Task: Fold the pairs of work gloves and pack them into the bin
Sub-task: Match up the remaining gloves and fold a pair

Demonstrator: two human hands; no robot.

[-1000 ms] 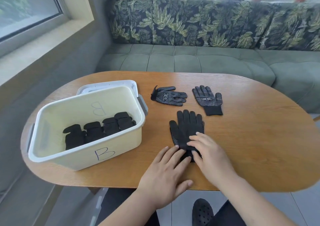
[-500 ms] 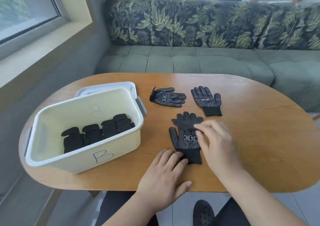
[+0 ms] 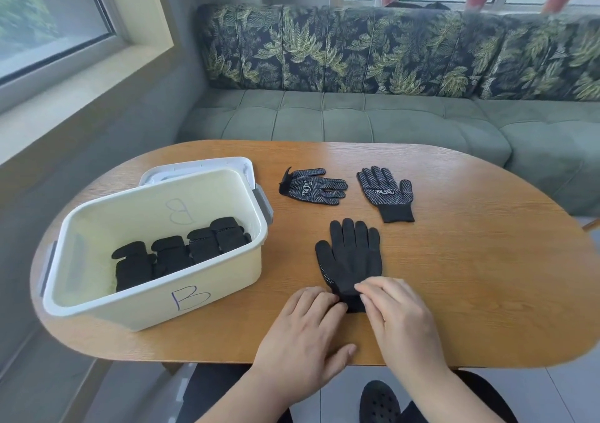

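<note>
On bin (image 3: 156,292) wall: handwritten "B".

Open wood across the whole right half of the table (image 3: 487,260), out to its right edge and near edge. Blocked on the left half by the bin (image 3: 156,305), tall-walled, reaching almost to the left and near edges, with a lid (image 3: 194,167) just behind it. Narrow bare strip between bin wall and the stacked gloves (image 3: 350,254) at the middle. Toward the far edge, two flat single gloves (image 3: 311,187) (image 3: 386,192), low, passable over, with a gap between.
</note>
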